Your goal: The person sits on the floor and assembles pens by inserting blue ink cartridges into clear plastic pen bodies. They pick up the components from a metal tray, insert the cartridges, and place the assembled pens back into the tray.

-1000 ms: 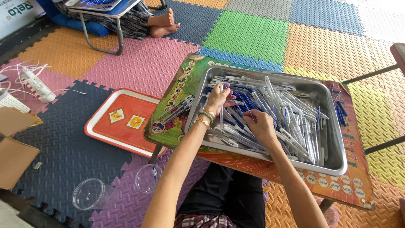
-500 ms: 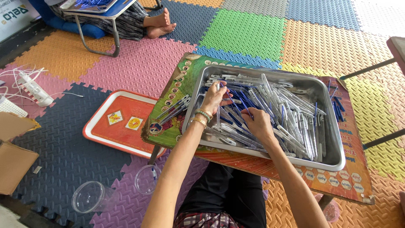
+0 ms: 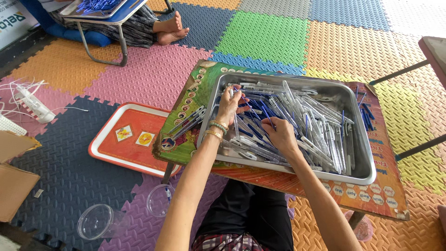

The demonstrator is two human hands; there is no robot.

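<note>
Currently both hands inside steel tray (image 3: pixel 357 174) on low table. Left hand (image 3: pixel 228 106) at tray's left end, fingers pinched on clear pen barrel (image 3: pixel 236 122). Right hand (image 3: pixel 278 135) mid-tray, curled into pen heap (image 3: pixel 306 123); grip hidden. Risk: loose pens snag, spill over rim.

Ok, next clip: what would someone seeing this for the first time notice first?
Probably the metal tray heaped with clear and blue pen parts, set on a small colourful table in the middle. Both hands are in the pile: the left hand lifts clear pieces near the tray's left side and the right hand rests among the blue ones. Around it lies a bright foam puzzle-mat floor, with a red tray on the left.
</note>
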